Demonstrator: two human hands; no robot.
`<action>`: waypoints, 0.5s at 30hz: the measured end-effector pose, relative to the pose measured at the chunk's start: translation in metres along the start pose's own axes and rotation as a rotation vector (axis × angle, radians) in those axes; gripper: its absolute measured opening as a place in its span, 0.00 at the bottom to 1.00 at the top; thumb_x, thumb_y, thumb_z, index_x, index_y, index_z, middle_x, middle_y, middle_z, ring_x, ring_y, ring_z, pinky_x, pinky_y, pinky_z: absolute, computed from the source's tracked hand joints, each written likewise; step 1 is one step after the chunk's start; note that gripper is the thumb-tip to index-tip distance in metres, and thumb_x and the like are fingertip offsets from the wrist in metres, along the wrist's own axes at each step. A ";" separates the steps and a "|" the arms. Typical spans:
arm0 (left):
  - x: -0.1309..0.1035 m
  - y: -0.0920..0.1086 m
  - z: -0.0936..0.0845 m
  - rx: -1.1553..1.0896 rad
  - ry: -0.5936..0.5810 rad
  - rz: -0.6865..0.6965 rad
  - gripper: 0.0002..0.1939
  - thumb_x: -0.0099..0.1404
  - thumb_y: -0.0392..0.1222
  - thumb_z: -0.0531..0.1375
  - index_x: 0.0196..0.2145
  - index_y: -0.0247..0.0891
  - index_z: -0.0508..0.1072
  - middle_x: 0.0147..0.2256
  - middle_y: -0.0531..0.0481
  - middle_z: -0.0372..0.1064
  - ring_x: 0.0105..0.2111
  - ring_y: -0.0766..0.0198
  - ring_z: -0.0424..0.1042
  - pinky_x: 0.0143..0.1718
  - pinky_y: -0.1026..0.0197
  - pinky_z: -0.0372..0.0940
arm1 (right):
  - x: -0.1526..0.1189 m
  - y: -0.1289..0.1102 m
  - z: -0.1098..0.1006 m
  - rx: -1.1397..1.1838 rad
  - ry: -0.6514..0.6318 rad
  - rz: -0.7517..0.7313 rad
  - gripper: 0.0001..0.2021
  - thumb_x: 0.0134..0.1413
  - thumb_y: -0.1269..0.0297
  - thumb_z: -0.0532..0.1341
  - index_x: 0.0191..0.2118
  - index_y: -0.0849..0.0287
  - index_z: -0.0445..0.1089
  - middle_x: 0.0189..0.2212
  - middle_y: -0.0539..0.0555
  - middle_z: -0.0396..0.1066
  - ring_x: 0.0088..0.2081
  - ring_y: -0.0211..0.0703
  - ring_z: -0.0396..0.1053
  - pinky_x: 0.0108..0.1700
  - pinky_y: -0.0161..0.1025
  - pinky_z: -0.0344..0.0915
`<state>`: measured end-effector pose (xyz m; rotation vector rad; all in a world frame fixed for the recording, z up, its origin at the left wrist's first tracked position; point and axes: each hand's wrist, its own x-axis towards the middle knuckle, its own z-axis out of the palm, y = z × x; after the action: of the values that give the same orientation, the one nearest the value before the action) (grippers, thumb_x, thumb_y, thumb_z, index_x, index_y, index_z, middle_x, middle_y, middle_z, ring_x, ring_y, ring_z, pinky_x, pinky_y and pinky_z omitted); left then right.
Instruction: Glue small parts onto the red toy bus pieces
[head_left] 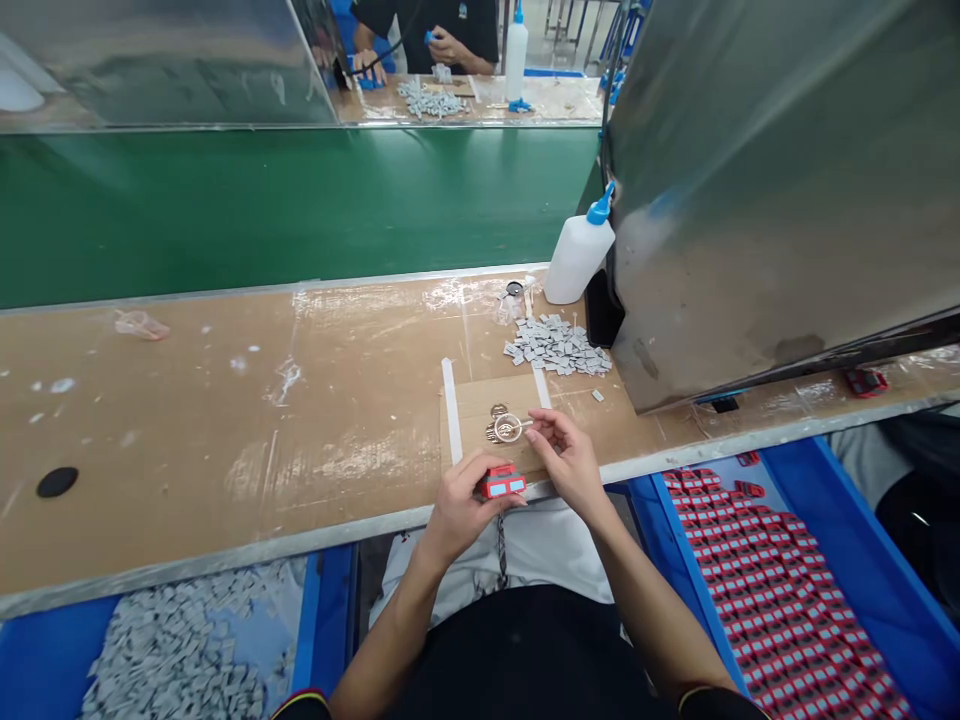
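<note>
My left hand (pixel 463 503) is closed around a small red toy car (pixel 502 481) with light blue windows, at the table's front edge. My right hand (pixel 561 455) pinches a thin pale stick, whose tip reaches over a small round clear dish (pixel 508 428). The dish sits on a cardboard piece (pixel 480 399) between two white strips. Beside the dish are small dark round marks or items, too small to identify. Behind lies a pile of small grey parts (pixel 559 345).
A white bottle (pixel 579 255) with a blue nozzle stands behind the pile, beside a large metal panel (pixel 750 200). Blue bins of red cars (pixel 780 590) and grey parts (pixel 172 640) flank me. Across the green belt (pixel 300 210), a person's hands (pixel 448 50) handle a blue item.
</note>
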<state>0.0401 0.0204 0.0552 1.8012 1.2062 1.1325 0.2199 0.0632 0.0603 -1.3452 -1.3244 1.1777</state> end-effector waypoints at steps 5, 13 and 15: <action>-0.001 -0.008 -0.001 -0.044 0.027 0.035 0.21 0.63 0.58 0.67 0.41 0.37 0.78 0.34 0.47 0.74 0.34 0.60 0.75 0.36 0.61 0.71 | 0.007 -0.005 0.006 -0.080 -0.014 -0.087 0.10 0.58 0.56 0.64 0.34 0.54 0.80 0.31 0.54 0.74 0.29 0.42 0.65 0.31 0.38 0.62; -0.003 -0.010 -0.005 -0.048 -0.072 -0.166 0.18 0.66 0.53 0.66 0.47 0.38 0.78 0.37 0.46 0.82 0.32 0.60 0.79 0.38 0.60 0.75 | 0.009 0.000 0.002 0.066 0.082 0.001 0.13 0.55 0.52 0.67 0.35 0.57 0.78 0.31 0.55 0.79 0.34 0.46 0.75 0.39 0.42 0.70; -0.003 -0.010 -0.005 -0.048 -0.084 -0.202 0.17 0.67 0.51 0.66 0.49 0.38 0.78 0.39 0.45 0.82 0.34 0.59 0.80 0.38 0.61 0.76 | 0.009 0.002 0.002 0.141 0.132 0.051 0.18 0.52 0.47 0.68 0.35 0.58 0.77 0.29 0.55 0.79 0.33 0.46 0.76 0.38 0.42 0.72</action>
<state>0.0317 0.0211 0.0477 1.6331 1.2687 0.9544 0.2182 0.0717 0.0574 -1.3369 -1.0994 1.1733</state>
